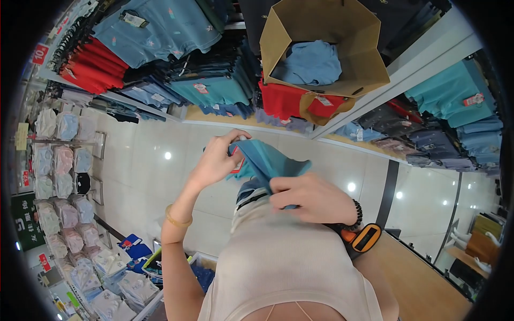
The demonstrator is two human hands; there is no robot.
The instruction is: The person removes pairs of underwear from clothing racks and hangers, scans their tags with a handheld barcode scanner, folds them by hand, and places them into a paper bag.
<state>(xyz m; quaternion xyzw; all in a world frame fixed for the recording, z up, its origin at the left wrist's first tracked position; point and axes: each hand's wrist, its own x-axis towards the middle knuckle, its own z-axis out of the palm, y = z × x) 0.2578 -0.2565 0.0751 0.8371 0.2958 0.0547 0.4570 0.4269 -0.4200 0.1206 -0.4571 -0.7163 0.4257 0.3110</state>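
A teal garment, folded over and bunched so that its cut is unclear, is stretched between my two hands in front of my waist. My left hand pinches its upper left edge, beside a red-and-white tag. At the lower right, my right hand is closed on the cloth, its fingertips partly hidden by the folds. Above them, a brown paper bag stands open with a light blue garment inside.
Racks of hanging teal garments, red garments and blue ones line the far side. Packaged clothes hang at left. An orange-and-black device sits at my right hip, near a wooden tabletop.
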